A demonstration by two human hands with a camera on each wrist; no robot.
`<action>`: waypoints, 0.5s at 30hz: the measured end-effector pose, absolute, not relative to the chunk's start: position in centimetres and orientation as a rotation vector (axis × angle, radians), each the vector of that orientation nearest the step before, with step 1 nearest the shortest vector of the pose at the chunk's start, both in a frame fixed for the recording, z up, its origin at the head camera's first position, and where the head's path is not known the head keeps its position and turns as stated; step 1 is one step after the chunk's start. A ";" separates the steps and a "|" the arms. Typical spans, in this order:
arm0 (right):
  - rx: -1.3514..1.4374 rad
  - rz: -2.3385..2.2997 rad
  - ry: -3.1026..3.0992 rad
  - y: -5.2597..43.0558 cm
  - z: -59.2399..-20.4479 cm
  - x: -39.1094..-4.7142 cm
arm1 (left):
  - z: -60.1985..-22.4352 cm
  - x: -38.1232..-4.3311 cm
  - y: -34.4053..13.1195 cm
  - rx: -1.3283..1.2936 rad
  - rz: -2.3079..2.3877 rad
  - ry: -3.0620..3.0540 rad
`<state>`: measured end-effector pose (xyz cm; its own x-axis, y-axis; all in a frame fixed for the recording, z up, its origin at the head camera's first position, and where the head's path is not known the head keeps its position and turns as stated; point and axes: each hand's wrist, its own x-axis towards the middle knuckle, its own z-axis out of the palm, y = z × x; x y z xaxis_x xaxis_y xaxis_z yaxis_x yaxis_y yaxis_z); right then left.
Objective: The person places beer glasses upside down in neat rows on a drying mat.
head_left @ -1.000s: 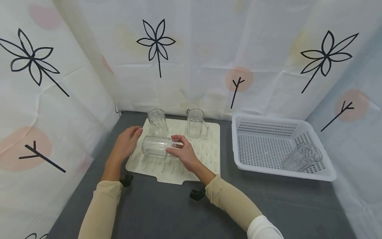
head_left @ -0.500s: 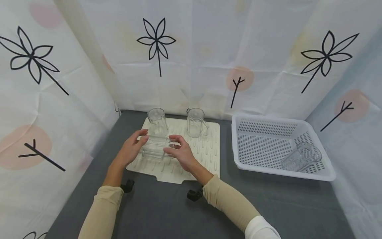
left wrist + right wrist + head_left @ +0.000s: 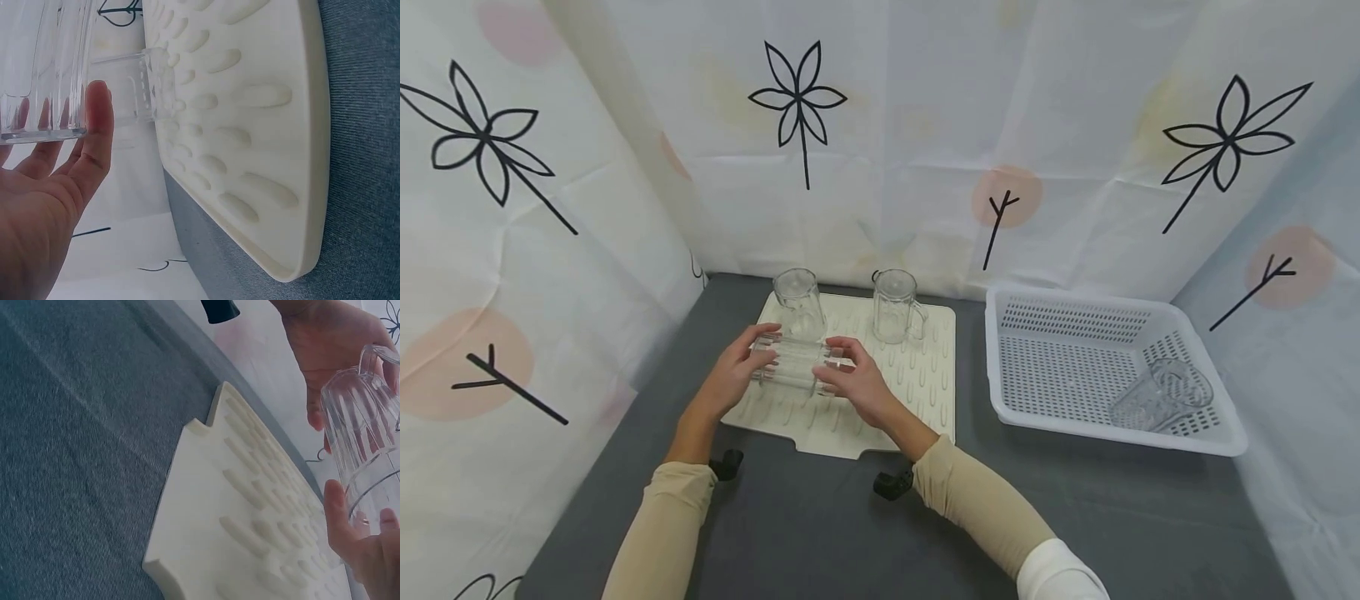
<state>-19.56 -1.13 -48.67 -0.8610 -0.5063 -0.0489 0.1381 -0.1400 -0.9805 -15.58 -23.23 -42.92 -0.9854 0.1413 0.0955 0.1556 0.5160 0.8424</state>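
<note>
A clear glass mug (image 3: 797,362) lies on its side in the air, above a cream drying mat (image 3: 880,421). My left hand (image 3: 733,372) holds its left end, thumb and fingers around the glass; in the left wrist view the thumb presses the side of the mug (image 3: 44,75) near its thick end. At the right end my right hand (image 3: 867,390) pinches it between thumb and fingers. The right wrist view shows both hands on the glass and its handle (image 3: 369,359) on the upper side. Two more glass mugs, left (image 3: 801,304) and right (image 3: 895,308), stand at the mat's back.
On the right of the dark grey table (image 3: 985,517) sits a white perforated basket (image 3: 1120,435), with one glass mug (image 3: 1157,400) lying tilted inside. Patterned white cloth (image 3: 910,125) walls in the table at the back and sides.
My left hand has come in from beside the mug and taken hold of its left end. The mug has shifted only slightly; my right hand keeps its grip.
</note>
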 end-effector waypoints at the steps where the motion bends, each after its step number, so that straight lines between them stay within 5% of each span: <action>1: -0.415 -2.038 1.719 -1.1 -48.7 -19.7 | -42.8 -15.6 -23.1 -0.267 -1.509 -2.724; 15: -0.471 -1.858 1.880 0.2 -46.2 -18.7 | -45.2 -17.2 -24.9 -0.282 -1.387 -2.693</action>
<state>-18.71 0.18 -46.25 -0.8390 -0.5385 -0.0784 0.0722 0.0327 -0.9969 -17.24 -24.88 -45.22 -0.9779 0.1186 0.1724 0.2092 0.5681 0.7959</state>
